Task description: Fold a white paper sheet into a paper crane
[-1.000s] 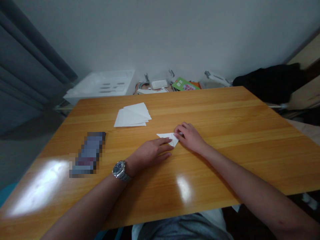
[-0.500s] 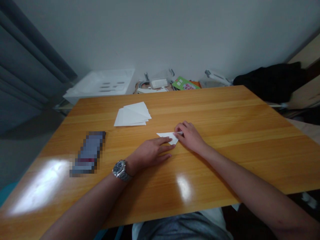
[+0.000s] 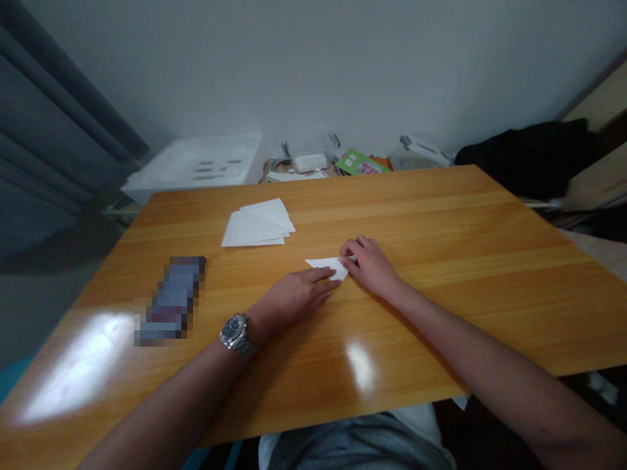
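Note:
A small folded piece of white paper (image 3: 323, 262), roughly triangular, lies on the wooden table (image 3: 441, 228) between my hands. My left hand (image 3: 301, 294), with a metal watch (image 3: 235, 329) at the wrist, rests flat with its fingertips stretched onto the paper's lower edge. My right hand (image 3: 369, 264) pinches the paper's right end between thumb and curled fingers, which hide that corner. A stack of white paper sheets (image 3: 257, 225) sits farther back to the left.
Left of my hands lies a pixelated phone-like object (image 3: 174, 297). Beyond the far edge are a white foam tray (image 3: 196, 160), a green booklet (image 3: 360, 162), a small white box (image 3: 311, 162) and a black cloth (image 3: 524, 160).
My left hand's lower fingers have drawn closer together near the paper. The right hand keeps its pinch, and the paper stays about where it was.

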`<state>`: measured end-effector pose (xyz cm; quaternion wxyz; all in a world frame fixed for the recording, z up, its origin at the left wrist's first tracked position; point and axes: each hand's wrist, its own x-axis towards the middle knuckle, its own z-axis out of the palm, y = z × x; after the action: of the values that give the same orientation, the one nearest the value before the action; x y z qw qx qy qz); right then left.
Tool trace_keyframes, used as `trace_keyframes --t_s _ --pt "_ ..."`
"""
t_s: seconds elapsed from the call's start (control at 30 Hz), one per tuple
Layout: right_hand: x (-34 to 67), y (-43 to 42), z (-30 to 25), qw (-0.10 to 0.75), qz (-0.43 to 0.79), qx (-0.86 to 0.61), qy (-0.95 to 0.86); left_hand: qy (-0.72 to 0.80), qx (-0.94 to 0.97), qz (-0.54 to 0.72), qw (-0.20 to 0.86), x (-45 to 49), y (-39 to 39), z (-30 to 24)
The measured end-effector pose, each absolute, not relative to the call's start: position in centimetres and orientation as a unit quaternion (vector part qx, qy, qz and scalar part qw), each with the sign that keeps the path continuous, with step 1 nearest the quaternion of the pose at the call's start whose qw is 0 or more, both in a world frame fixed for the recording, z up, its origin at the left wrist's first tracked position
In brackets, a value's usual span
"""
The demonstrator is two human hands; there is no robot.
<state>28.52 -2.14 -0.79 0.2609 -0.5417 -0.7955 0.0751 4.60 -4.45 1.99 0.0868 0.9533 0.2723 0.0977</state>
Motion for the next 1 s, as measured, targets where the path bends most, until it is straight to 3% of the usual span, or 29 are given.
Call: trace_keyframes --t_s 1.0 --pt "28.90 -1.75 -0.78 0.290 0.103 -0.523 -0.795 0.284 0.950 0.107 0.077 4.91 -4.19 1.81"
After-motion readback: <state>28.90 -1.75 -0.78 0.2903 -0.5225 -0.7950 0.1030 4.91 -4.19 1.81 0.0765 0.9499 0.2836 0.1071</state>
